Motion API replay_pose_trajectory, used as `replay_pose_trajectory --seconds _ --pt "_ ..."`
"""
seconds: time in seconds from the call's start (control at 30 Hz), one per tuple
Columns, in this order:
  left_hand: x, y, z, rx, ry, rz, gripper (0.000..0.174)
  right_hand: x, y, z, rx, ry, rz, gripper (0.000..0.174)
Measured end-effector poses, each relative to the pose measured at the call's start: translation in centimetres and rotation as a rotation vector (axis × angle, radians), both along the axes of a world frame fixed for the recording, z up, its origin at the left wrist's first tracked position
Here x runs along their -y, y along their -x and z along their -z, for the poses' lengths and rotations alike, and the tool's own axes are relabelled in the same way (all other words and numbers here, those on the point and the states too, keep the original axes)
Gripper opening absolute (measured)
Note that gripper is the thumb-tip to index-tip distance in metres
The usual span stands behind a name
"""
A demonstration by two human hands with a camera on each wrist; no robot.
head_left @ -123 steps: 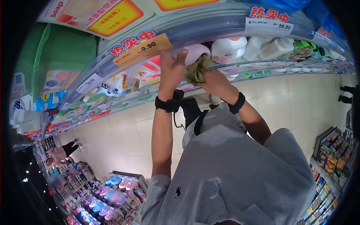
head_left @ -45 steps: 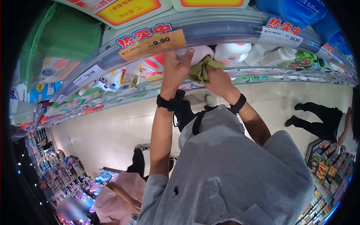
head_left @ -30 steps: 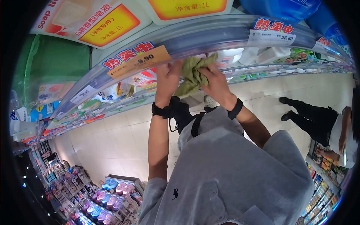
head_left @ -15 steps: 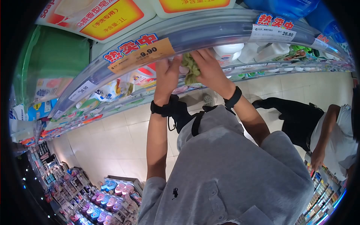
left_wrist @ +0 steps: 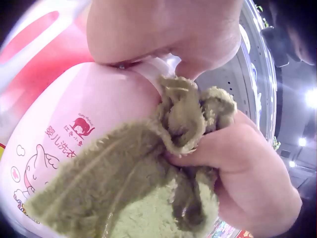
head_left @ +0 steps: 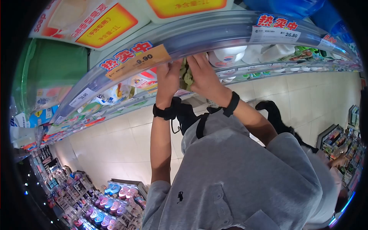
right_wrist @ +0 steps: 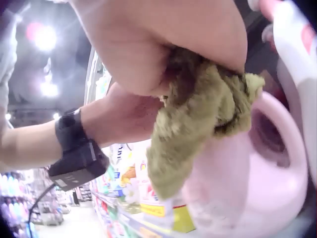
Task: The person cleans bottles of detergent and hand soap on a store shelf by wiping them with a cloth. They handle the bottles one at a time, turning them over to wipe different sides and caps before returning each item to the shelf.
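Under a shelf point(head_left: 214, 33), the left hand point(head_left: 167, 79) gripped a bottle point(left_wrist: 99, 106) near its top while the right hand point(head_left: 207, 80) held a cloth point(left_wrist: 111, 173) against it.

On the shelf edge point(head_left: 209, 35), the orange price tag point(head_left: 137, 62) reads 9.90 and the white price tag point(head_left: 275, 35) reads 26.80, with a 热卖中 sign point(head_left: 126, 56) above each. The pink bottle point(left_wrist: 111, 94) shows 红色小象 under its elephant logo point(left_wrist: 81, 125), then 婴儿洗衣 running beneath the cloth point(left_wrist: 114, 173). The upper white jug point(head_left: 100, 23) bears 马赛香型皂液 and 手洗专用; its neighbouring jug point(head_left: 188, 7) reads 净含量:1L
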State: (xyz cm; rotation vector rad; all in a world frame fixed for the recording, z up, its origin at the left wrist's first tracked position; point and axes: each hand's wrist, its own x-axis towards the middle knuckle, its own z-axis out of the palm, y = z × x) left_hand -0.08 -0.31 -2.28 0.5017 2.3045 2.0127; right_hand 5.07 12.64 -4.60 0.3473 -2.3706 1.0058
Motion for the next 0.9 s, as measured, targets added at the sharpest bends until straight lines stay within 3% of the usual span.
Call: replay_pose_trajectory --seconds 0.1,0.2,0.3,0.4,0.5,0.6,0.63,0.73,0.77,0.9 --pt "0.2 0.2 0.2 0.023 -0.002 -0.01 0.023 0.0 -0.9 2.7 -0.126 0.09 0.004 0.057" --pt "-0.5 -0.1 -0.3 -0.029 -0.016 -0.066 0.019 -0.9 -1.6 4.7 -0.187 -0.001 -0.061 0.044" --pt "-0.7 -0.2 -0.5 -0.044 0.004 -0.086 0.019 -1.6 -2.5 7.6 0.01 0.008 -0.149 0.034" --pt "0.0 0.1 -0.2 -0.033 0.066 -0.065 0.02 -3.6 -4.3 9.5 0.098 0.015 -0.312 0.037" --pt "0.2 -0.2 -0.9 -0.03 0.081 -0.017 0.024 -5.8 -7.4 6.9 0.313 0.139 -0.16 0.04" --pt "-0.2 -0.8 -0.7 -0.37 0.296 -0.118 0.025 -8.5 -10.4 6.3 0.34 0.435 0.196 0.041" --pt "-0.6 -1.9 -1.2 -0.398 0.245 -0.202 0.026 -9.7 -11.1 6.4 0.315 0.484 0.297 0.04" --pt "-2.8 -3.9 -1.2 -0.544 0.005 -0.124 0.026 -12.0 -11.7 5.2 0.327 0.469 0.539 0.035" --pt "-3.0 -4.1 -1.5 -0.489 0.061 0.024 0.025 -12.5 -11.9 4.5 0.352 0.441 0.602 0.033" --pt "-6.4 -3.7 -2.2 -0.433 0.18 0.124 0.031 -12.0 -8.4 3.2 0.249 0.543 0.589 0.029"
